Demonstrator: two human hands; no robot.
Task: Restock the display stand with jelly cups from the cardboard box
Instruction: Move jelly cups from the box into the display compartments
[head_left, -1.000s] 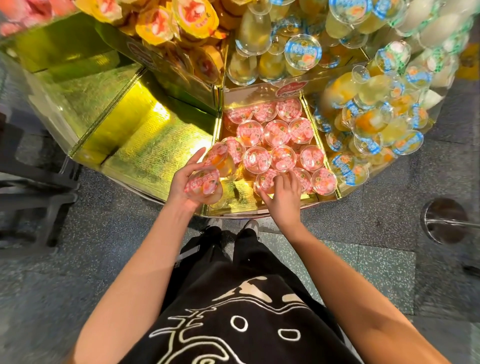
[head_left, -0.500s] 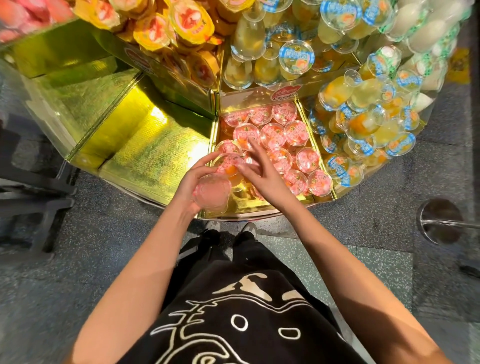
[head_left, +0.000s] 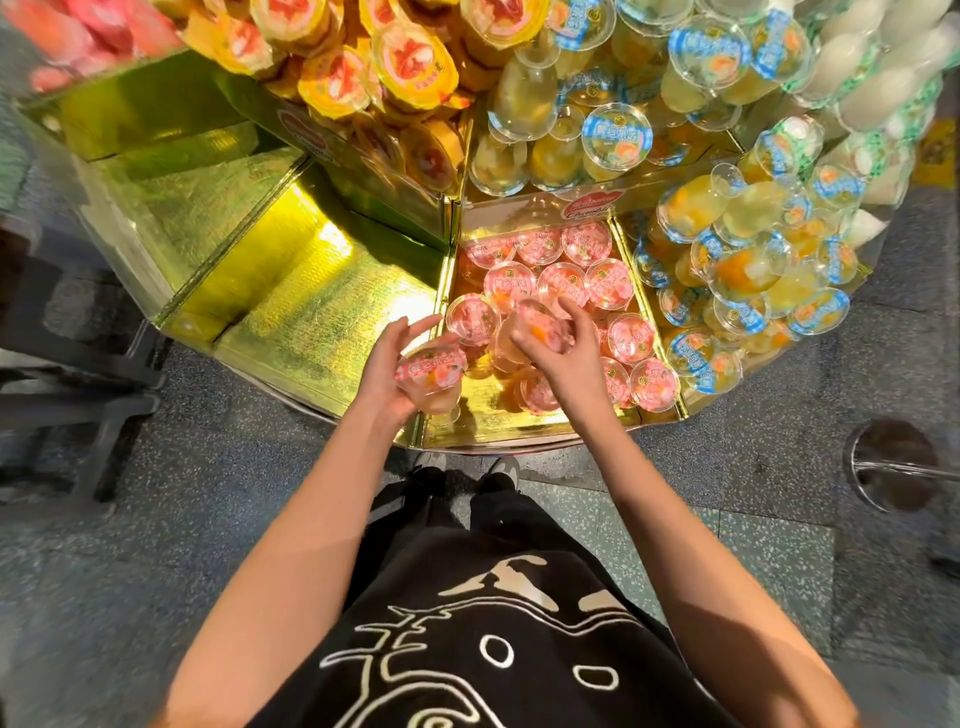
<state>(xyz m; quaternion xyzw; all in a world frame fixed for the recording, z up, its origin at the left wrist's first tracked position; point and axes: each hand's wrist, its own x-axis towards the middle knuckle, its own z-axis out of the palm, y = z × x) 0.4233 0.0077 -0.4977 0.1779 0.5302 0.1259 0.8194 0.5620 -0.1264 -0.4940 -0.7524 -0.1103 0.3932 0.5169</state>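
Speckled grey floor (head_left: 208, 493) beneath gold-lined display stand (head_left: 311, 322). Landmark: pink-cup bay (head_left: 493, 421), part filled, with bare gold foil at near-left corner.

At bay's near-left edge: left hand (head_left: 387, 364), cradling one jelly cup (head_left: 431, 371), fingers half spread and only loosely curled. Over bay's middle: right hand (head_left: 569, 358), wrapped from above round second jelly cup (head_left: 535, 327). Right of bay: blue-lidded cups (head_left: 737, 291), loosely piled. Cardboard box out of view.

Risks, as judged. Left: loose hold at bay's front lip, hence possible slip to floor. Middle: tilted set-down, likely to leave second jelly cup askew on neighbours or to nudge seated cups out of their rows. Smooth clear walls, probably slick; firm pinch advisable until lid sits level.

Orientation. First jelly cup: pink lid up toward camera, base down, long axis near upright. Second jelly cup: tipped, lid toward bay's far-right corner, clear base toward near-left, axis slanting along that diagonal.
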